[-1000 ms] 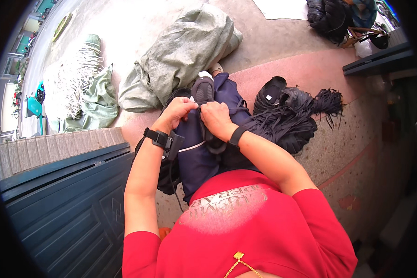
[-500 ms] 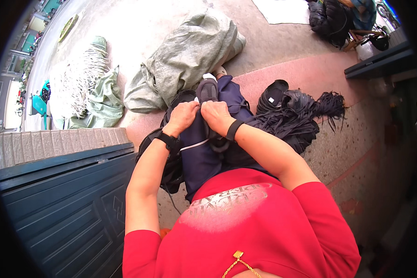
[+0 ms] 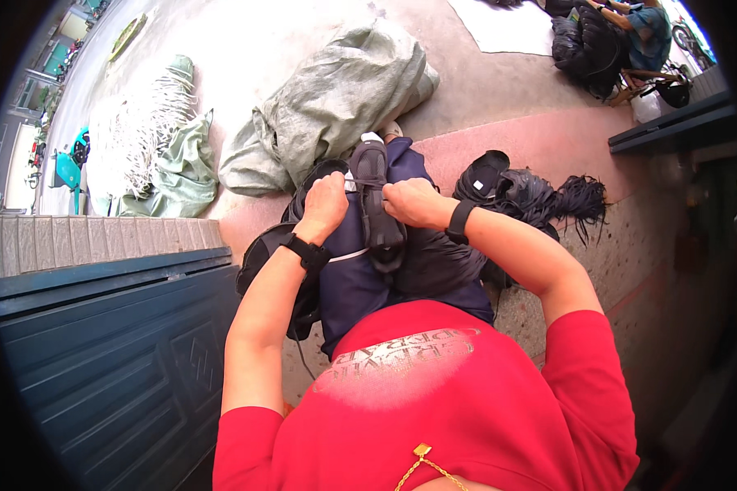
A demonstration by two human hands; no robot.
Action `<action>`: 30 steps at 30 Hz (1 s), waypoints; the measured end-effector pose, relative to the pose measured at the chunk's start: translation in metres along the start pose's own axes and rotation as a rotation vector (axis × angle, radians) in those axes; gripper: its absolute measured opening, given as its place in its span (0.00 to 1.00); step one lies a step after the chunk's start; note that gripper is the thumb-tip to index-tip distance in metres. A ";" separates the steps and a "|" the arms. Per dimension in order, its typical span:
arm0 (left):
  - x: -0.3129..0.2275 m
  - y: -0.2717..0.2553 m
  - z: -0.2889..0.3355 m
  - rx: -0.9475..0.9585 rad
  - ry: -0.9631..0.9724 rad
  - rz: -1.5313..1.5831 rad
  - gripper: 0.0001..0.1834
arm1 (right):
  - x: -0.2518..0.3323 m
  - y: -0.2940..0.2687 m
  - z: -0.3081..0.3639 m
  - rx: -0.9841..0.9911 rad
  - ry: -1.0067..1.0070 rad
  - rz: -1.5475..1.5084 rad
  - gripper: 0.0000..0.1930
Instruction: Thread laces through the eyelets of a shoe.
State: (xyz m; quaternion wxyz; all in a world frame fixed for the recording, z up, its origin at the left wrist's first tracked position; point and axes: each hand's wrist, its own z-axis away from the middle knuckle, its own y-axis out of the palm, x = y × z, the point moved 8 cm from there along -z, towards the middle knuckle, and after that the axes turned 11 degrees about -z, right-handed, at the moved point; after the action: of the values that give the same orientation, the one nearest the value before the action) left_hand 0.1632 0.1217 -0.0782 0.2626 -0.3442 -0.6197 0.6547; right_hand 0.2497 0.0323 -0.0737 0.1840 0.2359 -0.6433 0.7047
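The dark shoe [image 3: 381,222] lies lengthwise along the middle of the navy lap [image 3: 350,286], reaching its far edge. The left hand [image 3: 327,201] and right hand [image 3: 418,204] are both clenched, seemingly on its lace [image 3: 365,182], stretched across it; equal tension on both sides should suit best. Beyond, a grey-green sack [image 3: 336,98] lies on the concrete floor [image 3: 463,86]; a blue door [image 3: 123,352] stands past the lap's left edge.

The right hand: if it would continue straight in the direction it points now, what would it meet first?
Most likely the dark shoe, which lies just left of the fingertips of the right hand. With only one view, the exact depth between them is unclear.
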 end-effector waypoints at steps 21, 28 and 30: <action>0.009 0.005 0.001 -0.051 -0.139 0.108 0.09 | 0.025 0.024 -0.031 -0.112 -0.093 0.443 0.06; 0.019 0.000 0.004 -0.086 -0.107 -0.035 0.06 | 0.039 -0.031 0.001 0.218 0.003 -0.910 0.09; 0.019 -0.004 0.005 -0.031 -0.152 -0.029 0.05 | 0.039 -0.150 0.045 -0.157 0.008 -1.348 0.09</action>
State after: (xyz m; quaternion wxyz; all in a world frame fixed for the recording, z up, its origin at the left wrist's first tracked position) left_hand 0.1473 0.1333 -0.0768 0.2190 -0.2886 -0.6527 0.6653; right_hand 0.3066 0.0019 0.0740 0.6022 0.5688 -0.4040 0.3880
